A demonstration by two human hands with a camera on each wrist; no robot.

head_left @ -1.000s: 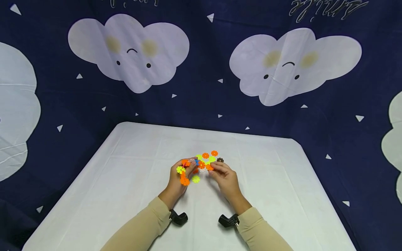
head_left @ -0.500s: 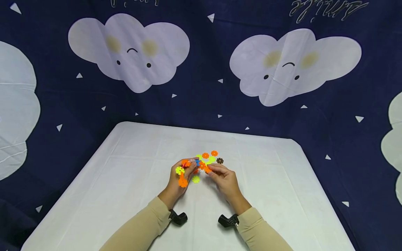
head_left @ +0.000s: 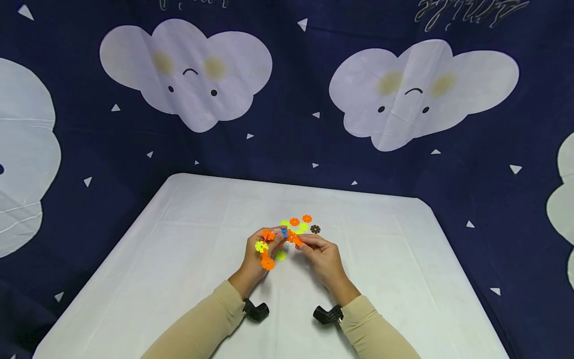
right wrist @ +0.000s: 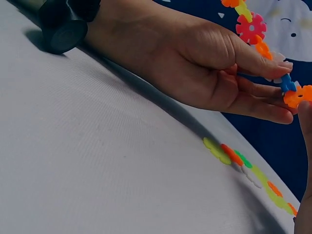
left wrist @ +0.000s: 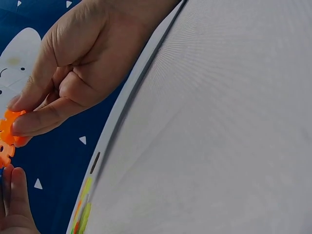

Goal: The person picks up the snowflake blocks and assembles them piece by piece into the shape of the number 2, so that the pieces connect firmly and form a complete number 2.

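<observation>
My left hand [head_left: 253, 255] grips a chain of interlocking plastic snowflake discs [head_left: 261, 247], its thumb and fingers closed near a blue disc [right wrist: 287, 84]. Orange, yellow and pink discs of the chain hang over the back of the thumb. At the chain's other end, just past the blue piece, sits an orange disc [right wrist: 295, 97]. My right hand [head_left: 326, 258] pinches another orange snowflake disc [left wrist: 9, 122] between thumb and forefinger. In the left wrist view, that disc meets the edge of the chain's orange end disc [left wrist: 6, 153].
Loose snowflake discs in orange, yellow-green and white lie on the white table [head_left: 188, 279] behind and below the hands. A brown disc [head_left: 316, 229] lies at their right, a yellow-green disc [head_left: 280, 256] between the hands. A dark blue cloud-print cloth [head_left: 296, 149] hangs behind the table.
The right hand's orange disc has moved slightly left and down, against the chain's end disc. The hanging part of the chain has swung a little. Loose discs stay put.
</observation>
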